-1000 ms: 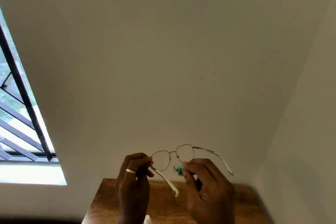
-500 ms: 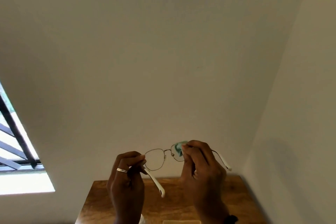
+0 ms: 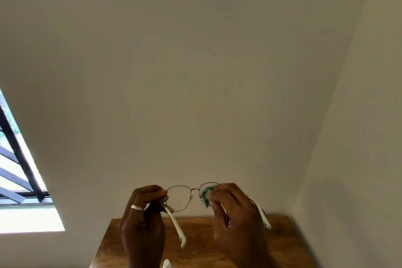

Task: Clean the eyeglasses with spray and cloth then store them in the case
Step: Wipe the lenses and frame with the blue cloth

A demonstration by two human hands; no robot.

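Thin wire-rimmed eyeglasses, crumpled teal cloth

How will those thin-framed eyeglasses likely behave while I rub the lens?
The eyeglasses look light: the left hand holds them up by one corner. The thin wire frame probably flexes, so press gently where the right hand works the cloth. The open temples may swing.

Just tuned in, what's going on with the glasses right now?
A person holds a pair of eyeglasses up in front of a plain wall, above a wooden table. The left hand pinches the frame at its left hinge. The right hand presses a small teal cloth against the right lens, so wiping is under way. The temples are unfolded. A white tip, possibly the spray bottle, pokes in at the bottom edge. No case is visible.
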